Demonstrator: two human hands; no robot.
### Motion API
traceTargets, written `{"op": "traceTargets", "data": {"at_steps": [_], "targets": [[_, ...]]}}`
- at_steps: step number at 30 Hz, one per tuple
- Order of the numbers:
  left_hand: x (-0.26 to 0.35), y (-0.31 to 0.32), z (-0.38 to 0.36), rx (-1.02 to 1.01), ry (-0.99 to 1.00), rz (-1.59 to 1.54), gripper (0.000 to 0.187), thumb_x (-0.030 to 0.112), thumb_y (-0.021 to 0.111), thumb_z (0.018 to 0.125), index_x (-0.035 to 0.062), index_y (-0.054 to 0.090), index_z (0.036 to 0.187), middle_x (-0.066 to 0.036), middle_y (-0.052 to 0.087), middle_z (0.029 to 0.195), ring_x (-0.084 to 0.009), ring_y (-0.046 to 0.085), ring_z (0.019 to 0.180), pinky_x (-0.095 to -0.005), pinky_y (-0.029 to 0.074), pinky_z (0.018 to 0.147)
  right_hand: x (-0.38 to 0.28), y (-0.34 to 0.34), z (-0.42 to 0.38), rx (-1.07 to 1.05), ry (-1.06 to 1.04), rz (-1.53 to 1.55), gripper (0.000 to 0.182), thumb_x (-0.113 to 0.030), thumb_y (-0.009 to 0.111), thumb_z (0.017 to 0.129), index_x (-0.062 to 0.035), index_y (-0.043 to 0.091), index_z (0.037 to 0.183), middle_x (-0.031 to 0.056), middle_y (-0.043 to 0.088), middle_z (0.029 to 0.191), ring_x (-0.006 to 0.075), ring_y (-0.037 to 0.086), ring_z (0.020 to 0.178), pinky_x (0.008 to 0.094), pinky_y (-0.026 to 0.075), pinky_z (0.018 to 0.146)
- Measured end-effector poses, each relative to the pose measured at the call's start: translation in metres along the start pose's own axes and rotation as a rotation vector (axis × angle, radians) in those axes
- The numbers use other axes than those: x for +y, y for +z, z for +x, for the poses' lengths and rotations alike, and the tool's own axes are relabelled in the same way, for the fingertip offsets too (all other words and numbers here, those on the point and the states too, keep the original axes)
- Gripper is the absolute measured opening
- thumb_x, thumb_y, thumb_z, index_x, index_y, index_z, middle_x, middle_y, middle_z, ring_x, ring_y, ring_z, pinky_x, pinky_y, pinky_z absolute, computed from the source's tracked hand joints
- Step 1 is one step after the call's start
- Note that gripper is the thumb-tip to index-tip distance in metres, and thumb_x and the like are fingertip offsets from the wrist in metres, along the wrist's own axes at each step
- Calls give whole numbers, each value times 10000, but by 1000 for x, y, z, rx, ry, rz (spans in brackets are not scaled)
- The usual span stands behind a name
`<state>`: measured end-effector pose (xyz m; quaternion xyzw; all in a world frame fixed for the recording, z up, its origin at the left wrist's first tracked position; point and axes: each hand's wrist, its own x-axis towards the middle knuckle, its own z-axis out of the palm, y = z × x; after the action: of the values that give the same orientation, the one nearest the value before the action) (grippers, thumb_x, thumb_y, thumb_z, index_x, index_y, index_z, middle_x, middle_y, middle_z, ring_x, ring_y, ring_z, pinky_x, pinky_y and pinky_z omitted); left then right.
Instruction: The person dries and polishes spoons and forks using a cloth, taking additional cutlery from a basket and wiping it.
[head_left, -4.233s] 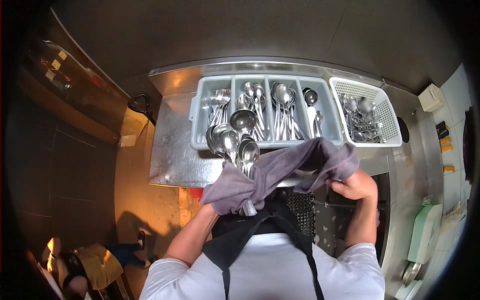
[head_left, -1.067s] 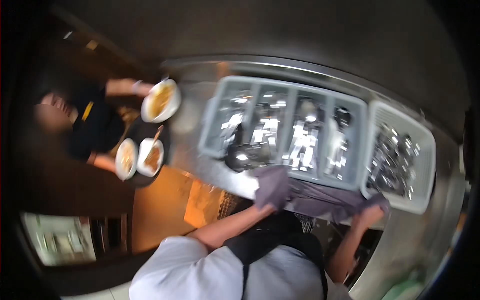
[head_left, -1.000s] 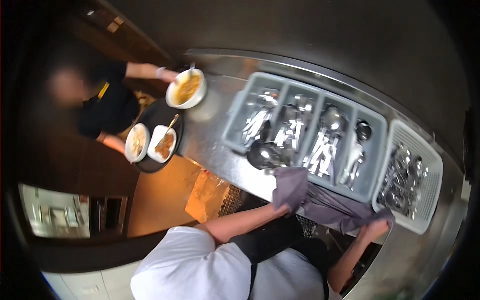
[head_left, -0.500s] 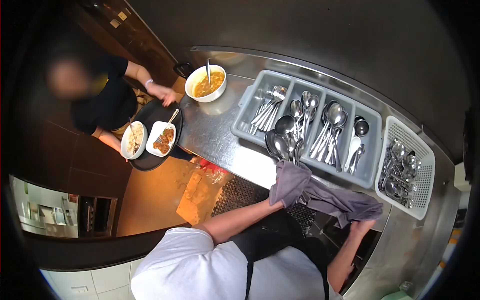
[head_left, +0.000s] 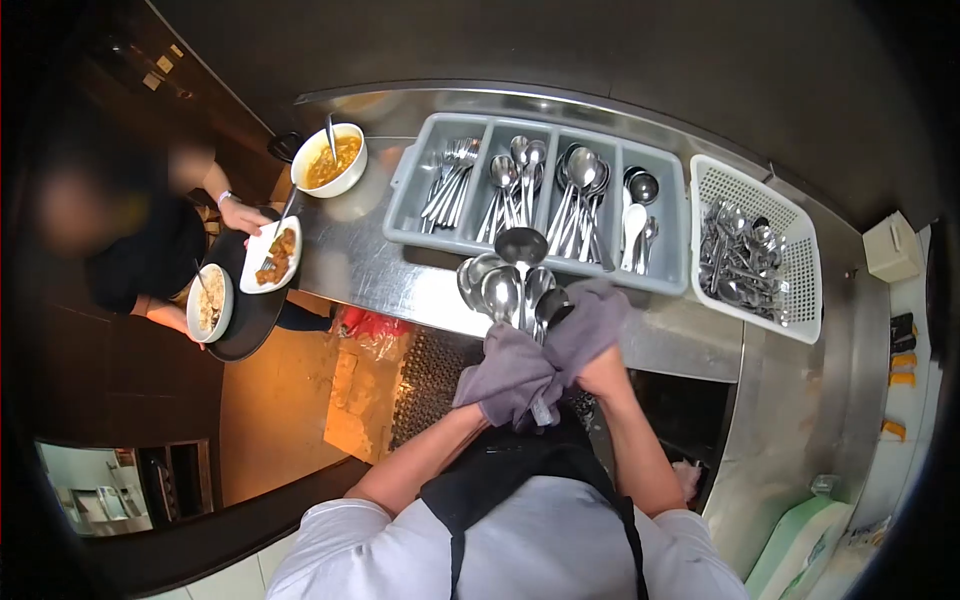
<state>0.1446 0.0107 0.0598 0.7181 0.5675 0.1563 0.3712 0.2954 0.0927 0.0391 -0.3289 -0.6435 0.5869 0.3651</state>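
My left hand [head_left: 476,416], mostly hidden under a purple-grey cloth [head_left: 510,375], is closed round a bundle of large serving spoons [head_left: 500,292] and ladles [head_left: 522,246]. Their bowls point up and away from me, just in front of the grey cutlery tray [head_left: 400,222]. My right hand [head_left: 602,370] is closed on the other end of the cloth, which lies against a dark ladle [head_left: 552,308] on the right of the bundle. The cloth partly hides its fingers too.
Forks [head_left: 455,185] and spoons [head_left: 582,180] fill the tray's compartments. A white perforated basket [head_left: 808,255] of cutlery stands to its right. At the left, a bowl of yellow food [head_left: 357,172] sits near the counter [head_left: 370,270] end; a person holds a dark tray [head_left: 250,330] and a white dish [head_left: 287,228].
My right hand has come in from the right, bringing the cloth up to the bundle. The spoons have moved nearer me, away from the tray. The other person has lifted the white dish.
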Motion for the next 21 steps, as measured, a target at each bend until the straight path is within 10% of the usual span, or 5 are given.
{"op": "traceTargets", "data": {"at_steps": [5, 7, 12, 16, 21], "targets": [[-48, 73, -23, 318, 53, -497, 214, 110, 526, 905, 53, 594, 1100, -117, 592, 1099, -227, 572, 1009, -340, 473, 898, -45, -22, 46, -34, -174, -122, 219, -32, 614, 776, 28, 581, 985, 103, 639, 903, 162, 597, 843, 301, 476, 754], [19, 3, -10, -190, -219, 121, 393, 133, 472, 965, 41, 423, 1344, -117, 471, 1338, -207, 498, 1205, -309, 400, 1050, -31, -27, 63, 37, 72, 300, 159, 15, 573, 778, 15, 584, 936, 80, 623, 883, 132, 585, 814, 272, 481, 715], [-39, 102, -25, 487, -119, -1020, 423, 115, 478, 953, 42, 388, 1360, -141, 469, 1329, -240, 497, 1195, -360, 413, 1045, 20, 5, 56, 141, 113, 366, 263, 5, 621, 796, -1, 505, 1031, 70, 569, 958, 166, 549, 916, 314, 463, 808], [-26, 60, -15, 533, -108, -434, 422, 116, 476, 951, 43, 394, 1358, -135, 489, 1308, -246, 508, 1174, -363, 413, 1042, 11, 16, 69, -272, -250, -91, 39, -41, 543, 877, -8, 550, 897, 62, 571, 779, 188, 562, 766, 338, 460, 696], [-64, 48, -3, 555, -21, 160, 367, 166, 515, 935, 59, 492, 1285, -134, 516, 1276, -254, 524, 1144, -360, 409, 1028, 6, 42, 90, -32, 153, 293, 35, -12, 511, 894, 1, 544, 887, 64, 607, 811, 188, 565, 745, 313, 446, 646]]}}
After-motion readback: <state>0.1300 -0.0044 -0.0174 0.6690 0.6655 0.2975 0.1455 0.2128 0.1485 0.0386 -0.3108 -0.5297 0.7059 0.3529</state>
